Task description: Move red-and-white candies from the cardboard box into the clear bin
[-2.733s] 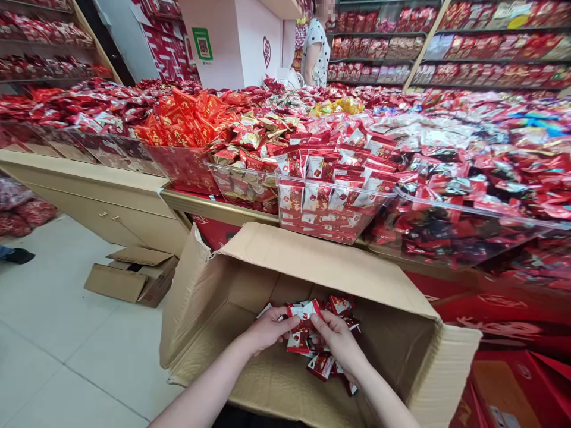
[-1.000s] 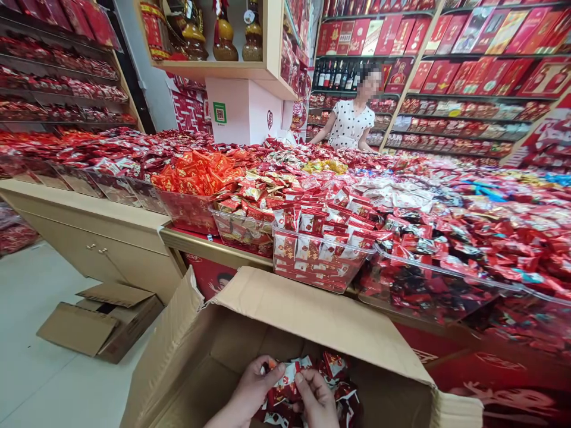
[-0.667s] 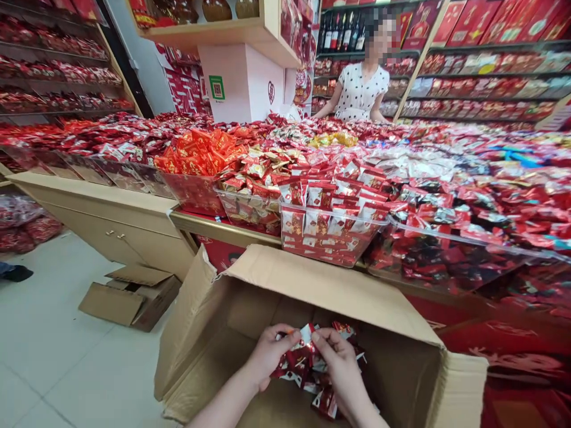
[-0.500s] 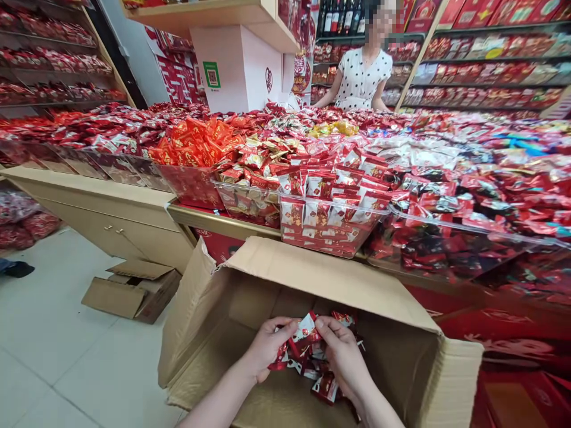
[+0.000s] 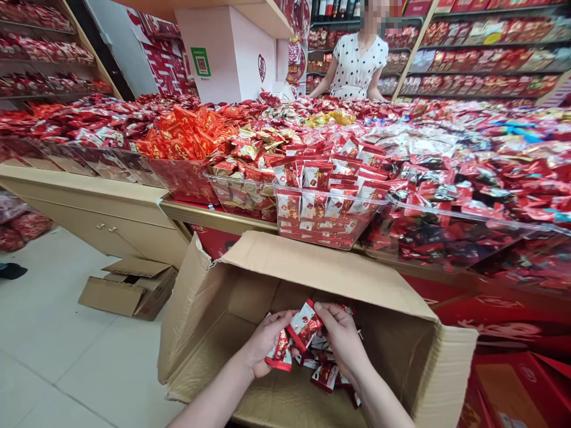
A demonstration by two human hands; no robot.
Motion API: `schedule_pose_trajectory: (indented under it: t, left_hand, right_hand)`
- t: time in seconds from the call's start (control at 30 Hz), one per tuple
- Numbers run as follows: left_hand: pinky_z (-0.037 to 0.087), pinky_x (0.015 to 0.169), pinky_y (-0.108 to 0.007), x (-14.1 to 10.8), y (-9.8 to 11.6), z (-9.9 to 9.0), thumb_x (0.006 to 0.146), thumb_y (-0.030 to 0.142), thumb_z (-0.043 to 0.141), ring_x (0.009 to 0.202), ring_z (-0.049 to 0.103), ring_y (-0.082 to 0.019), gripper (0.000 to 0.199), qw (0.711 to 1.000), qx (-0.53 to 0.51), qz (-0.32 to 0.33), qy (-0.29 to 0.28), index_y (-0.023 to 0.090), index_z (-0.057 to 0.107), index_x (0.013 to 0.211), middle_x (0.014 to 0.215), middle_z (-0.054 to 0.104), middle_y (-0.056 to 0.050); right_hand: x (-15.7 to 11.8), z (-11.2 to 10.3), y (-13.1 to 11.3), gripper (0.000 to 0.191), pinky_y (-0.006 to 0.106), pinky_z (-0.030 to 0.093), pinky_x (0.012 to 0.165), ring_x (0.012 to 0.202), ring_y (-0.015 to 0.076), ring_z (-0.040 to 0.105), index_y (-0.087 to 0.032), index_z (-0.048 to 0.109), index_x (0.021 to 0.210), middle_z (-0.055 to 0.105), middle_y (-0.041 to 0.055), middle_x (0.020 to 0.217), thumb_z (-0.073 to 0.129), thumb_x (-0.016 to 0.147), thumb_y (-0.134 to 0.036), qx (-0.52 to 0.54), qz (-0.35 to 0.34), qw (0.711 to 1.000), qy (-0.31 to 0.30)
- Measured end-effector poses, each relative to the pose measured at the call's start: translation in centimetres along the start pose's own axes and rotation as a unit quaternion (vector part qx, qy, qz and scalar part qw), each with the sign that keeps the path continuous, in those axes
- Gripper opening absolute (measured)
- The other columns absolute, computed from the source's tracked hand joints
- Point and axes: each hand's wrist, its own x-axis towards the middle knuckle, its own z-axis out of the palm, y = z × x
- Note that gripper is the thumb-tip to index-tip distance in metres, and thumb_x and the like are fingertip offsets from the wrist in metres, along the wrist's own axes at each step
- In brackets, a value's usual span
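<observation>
Both my hands are down inside a large open cardboard box point(image 5: 312, 267). My left hand point(image 5: 263, 342) and my right hand point(image 5: 341, 339) together grip a bunch of small red-and-white snack packets point(image 5: 303, 324), held a little above more of the same packets point(image 5: 325, 374) lying on the box floor. Straight ahead, a clear plastic bin point(image 5: 325, 229) on the display counter is filled with matching packets standing in rows.
A wide counter point(image 5: 209, 214) carries heaps of red wrapped sweets in clear bins. A person in a dotted white top point(image 5: 357, 59) stands behind it. A smaller cardboard box point(image 5: 129, 288) lies on the tiled floor at left. Shelves of red goods line the walls.
My hands have gathered the packets and lifted them slightly inside the box. The view tilted up toward the shelves and has come back down.
</observation>
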Motion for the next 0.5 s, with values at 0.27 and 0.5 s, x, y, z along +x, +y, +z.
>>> schedule_pose_trajectory:
  t: [0.27,0.5]
  left_hand:
    - [0.053,0.054,-0.027,-0.1,0.4,-0.3,0.081,0.053,0.036,0.070,0.067,-0.022,0.054,0.983,-0.132,-0.060,-0.109,0.011,0.052,0.110,0.090,0.068,-0.015]
    - [0.048,0.052,-0.019,0.3,1.1,-0.9,0.077,0.028,0.056,0.074,0.064,-0.015,0.024,0.995,-0.091,0.043,-0.003,0.016,0.057,0.097,0.098,0.063,-0.007]
  right_hand:
    - [1.0,-1.9,0.2,0.025,0.020,0.033,0.044,0.049,0.0087,0.043,-0.017,0.062,0.071,0.058,-0.0034,0.055,0.067,0.063,-0.040,0.025,-0.022,0.997,0.066]
    - [1.3,-2.7,-0.4,0.027,0.021,0.035,0.047,0.053,0.0106,0.047,-0.018,0.061,0.072,0.062,-0.0022,0.061,0.069,0.058,-0.040,0.051,-0.046,0.989,0.128]
